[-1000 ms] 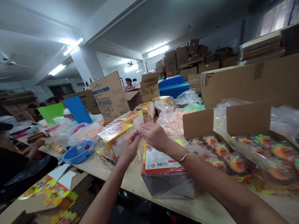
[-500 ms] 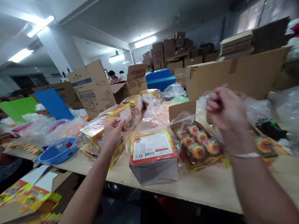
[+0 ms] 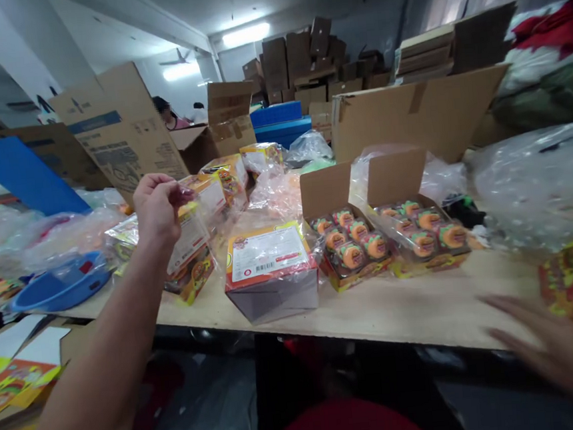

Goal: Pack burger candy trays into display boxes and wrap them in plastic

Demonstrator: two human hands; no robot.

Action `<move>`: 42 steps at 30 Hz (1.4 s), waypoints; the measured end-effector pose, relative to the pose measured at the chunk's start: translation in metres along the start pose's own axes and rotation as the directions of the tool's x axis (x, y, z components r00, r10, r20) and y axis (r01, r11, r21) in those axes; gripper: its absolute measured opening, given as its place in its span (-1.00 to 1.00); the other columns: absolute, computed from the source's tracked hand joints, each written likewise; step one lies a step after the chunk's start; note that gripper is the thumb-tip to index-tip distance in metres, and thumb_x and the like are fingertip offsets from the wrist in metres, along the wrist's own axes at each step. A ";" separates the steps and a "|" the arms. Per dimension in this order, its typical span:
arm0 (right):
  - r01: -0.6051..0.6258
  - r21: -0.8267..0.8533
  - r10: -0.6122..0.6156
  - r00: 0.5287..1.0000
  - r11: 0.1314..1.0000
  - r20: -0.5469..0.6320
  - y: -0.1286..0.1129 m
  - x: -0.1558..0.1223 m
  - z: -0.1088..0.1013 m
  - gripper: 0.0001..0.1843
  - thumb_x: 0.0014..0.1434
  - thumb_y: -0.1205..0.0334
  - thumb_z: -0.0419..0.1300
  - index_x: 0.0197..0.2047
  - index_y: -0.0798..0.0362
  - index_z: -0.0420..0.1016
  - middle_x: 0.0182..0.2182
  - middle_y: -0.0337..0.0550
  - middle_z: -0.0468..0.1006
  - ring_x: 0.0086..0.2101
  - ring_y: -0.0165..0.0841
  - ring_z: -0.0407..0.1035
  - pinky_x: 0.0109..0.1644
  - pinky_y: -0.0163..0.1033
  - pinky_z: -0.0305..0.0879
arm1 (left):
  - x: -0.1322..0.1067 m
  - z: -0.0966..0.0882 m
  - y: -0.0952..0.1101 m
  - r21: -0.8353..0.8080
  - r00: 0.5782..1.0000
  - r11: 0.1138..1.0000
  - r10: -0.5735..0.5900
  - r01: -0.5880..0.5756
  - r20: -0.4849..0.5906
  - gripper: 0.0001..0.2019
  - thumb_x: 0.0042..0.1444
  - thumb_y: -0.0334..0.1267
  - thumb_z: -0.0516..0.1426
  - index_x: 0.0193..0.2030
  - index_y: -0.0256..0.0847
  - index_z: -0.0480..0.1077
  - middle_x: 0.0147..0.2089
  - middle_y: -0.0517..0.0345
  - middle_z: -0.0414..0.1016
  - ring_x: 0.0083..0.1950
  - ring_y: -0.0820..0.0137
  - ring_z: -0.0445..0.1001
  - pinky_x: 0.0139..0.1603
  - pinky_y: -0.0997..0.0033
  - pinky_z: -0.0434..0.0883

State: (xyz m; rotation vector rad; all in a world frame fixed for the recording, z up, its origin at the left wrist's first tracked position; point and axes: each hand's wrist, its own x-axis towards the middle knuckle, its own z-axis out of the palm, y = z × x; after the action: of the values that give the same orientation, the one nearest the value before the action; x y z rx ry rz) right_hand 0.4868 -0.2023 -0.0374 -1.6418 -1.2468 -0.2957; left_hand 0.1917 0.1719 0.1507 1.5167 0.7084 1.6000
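Note:
My left hand [image 3: 158,209] is raised over the wrapped boxes on the left, thumb and fingers closed on what looks like thin clear plastic film. Below it stands a yellow-orange printed box [image 3: 188,240] in clear plastic. In the middle, a box with a white barcode panel [image 3: 270,253] lies inside a clear bag. To its right, two display boxes with lids up hold burger-shaped toys in clear packs: one box [image 3: 352,243] and another [image 3: 421,233]. My right hand [image 3: 559,345], blurred, has its fingers apart near a printed box of burger toys [image 3: 570,277] at the right edge.
A blue basin [image 3: 62,288] sits at the left among plastic bags. Flat printed cartons [image 3: 22,372] lie low at the left. Behind the table stand open cardboard boxes [image 3: 118,126] and a large carton [image 3: 408,117]. Bulky clear plastic [image 3: 539,179] lies at the right. Two people are far back.
My right hand has let go of the clear plastic and moved down to the right, fingers spreading. My left hand has moved left and up in the view. The view has turned right and down.

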 end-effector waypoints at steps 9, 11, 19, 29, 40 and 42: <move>0.622 0.007 -0.593 0.743 0.783 0.309 -0.092 0.100 0.147 -0.78 0.23 0.33 0.20 -0.04 0.04 0.52 -0.11 -0.02 0.56 -0.02 -0.13 0.37 0.28 0.18 -0.04 | -0.044 -0.038 0.030 0.375 0.926 0.869 0.209 -0.323 0.313 -0.56 0.01 -0.02 0.28 -0.01 -0.16 0.37 -0.08 0.14 0.55 -0.03 0.24 0.51 -0.01 0.12 0.39; 0.567 0.151 -0.586 0.764 0.809 0.271 -0.091 0.126 0.150 -0.84 0.28 0.33 0.14 -0.29 0.04 0.54 -0.34 -0.15 0.56 -0.22 -0.27 0.40 0.20 0.07 0.07 | -0.082 -0.047 0.035 0.531 0.758 0.651 0.107 -0.542 0.643 -0.17 -0.09 0.10 0.33 0.29 -0.13 0.19 0.31 -0.05 0.30 0.29 0.01 0.29 0.23 -0.03 0.28; 0.194 0.566 -0.280 0.957 0.801 0.069 -0.074 0.186 0.139 -0.83 0.18 0.17 0.22 -0.34 0.08 0.55 -0.41 -0.19 0.54 -0.37 -0.37 0.36 -0.24 -0.23 0.24 | -0.133 -0.071 -0.017 0.651 0.745 0.405 0.132 -0.642 0.654 -0.79 0.23 -0.20 0.06 -0.14 -0.18 0.48 -0.01 -0.06 0.57 0.04 0.12 0.49 0.09 0.07 0.37; -0.021 0.490 0.033 0.999 0.872 -0.016 -0.051 0.297 0.164 -0.79 0.08 0.30 0.24 -0.56 0.09 0.38 -0.63 -0.35 0.29 -0.54 -0.47 0.14 -0.41 -0.31 0.05 | 0.019 -0.009 0.001 0.444 0.998 0.895 0.060 -0.042 -0.026 -0.82 0.06 -0.29 0.11 -0.54 -0.19 0.41 -0.53 0.16 0.49 -0.42 0.38 0.48 -0.28 0.41 0.44; 0.100 0.441 -0.142 0.988 0.892 0.063 -0.054 0.295 0.126 -0.72 0.04 0.10 0.32 -0.55 0.11 0.45 -0.64 -0.33 0.31 -0.56 -0.50 0.11 -0.46 -0.31 0.00 | 0.012 -0.038 0.031 0.680 0.970 0.692 0.140 -0.240 0.199 -0.79 0.03 -0.11 0.16 -0.45 -0.19 0.51 -0.50 0.14 0.52 -0.40 0.32 0.45 -0.26 0.32 0.39; 0.083 0.459 -0.132 0.988 0.885 0.074 -0.056 0.301 0.128 -0.74 0.04 0.13 0.33 -0.53 0.11 0.47 -0.63 -0.31 0.34 -0.55 -0.50 0.12 -0.46 -0.31 0.02 | 0.019 -0.041 0.033 0.702 0.968 0.667 0.148 -0.250 0.204 -0.78 0.04 -0.10 0.15 -0.41 -0.18 0.52 -0.49 0.18 0.51 -0.39 0.32 0.45 -0.25 0.32 0.39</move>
State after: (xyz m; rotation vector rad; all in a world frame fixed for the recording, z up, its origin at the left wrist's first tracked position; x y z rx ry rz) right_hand 0.5262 0.0743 0.1425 -1.1966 -1.3671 0.0210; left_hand 0.1461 0.1757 0.1829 2.3227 1.2347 1.4102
